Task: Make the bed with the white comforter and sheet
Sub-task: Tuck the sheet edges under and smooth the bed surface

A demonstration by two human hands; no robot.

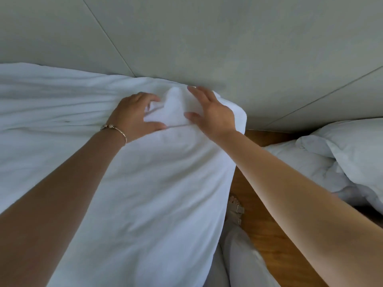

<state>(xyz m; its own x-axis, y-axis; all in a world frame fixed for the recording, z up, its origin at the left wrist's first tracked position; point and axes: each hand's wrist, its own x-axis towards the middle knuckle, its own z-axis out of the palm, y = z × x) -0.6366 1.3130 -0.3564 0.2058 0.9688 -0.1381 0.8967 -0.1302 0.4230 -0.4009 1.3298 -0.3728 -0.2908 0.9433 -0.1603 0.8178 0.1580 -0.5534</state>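
Sheet on bed corner; pillows right, wall behind.

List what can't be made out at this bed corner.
- Head view: the mattress corner, hidden under the white sheet.
- Left hand: fingertips curl into a fold, so its hold is unclear.
- Right hand: palm hidden against the cloth.
- Bedding pile: cut off by the right edge.
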